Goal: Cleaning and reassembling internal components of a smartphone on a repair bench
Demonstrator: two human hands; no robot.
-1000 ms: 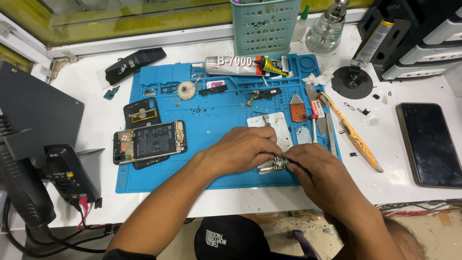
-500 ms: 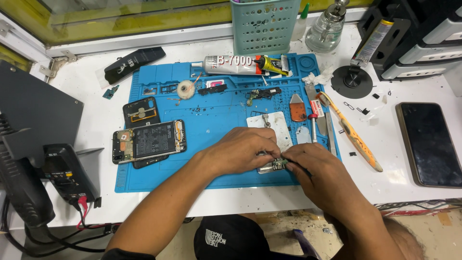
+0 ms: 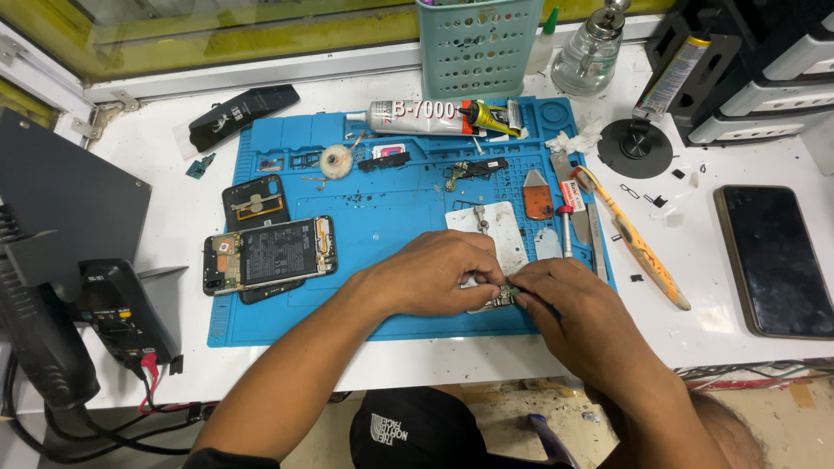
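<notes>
Head view: both hands meet at the near edge of a blue work mat.
Left hand: fingertips pinched on a small circuit board.
Right hand: fingers closed on a thin dark tool, its tip at the board.
Behind: white metal plate, partly hidden by the hands.
Left of hands: opened phone.
Right: screwdriver, orange-handled brush, dark phone.

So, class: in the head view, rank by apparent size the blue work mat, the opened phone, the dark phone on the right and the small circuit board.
1. Blue work mat
2. Dark phone
3. Opened phone, slightly smaller
4. Small circuit board, pinched between both hands
</notes>
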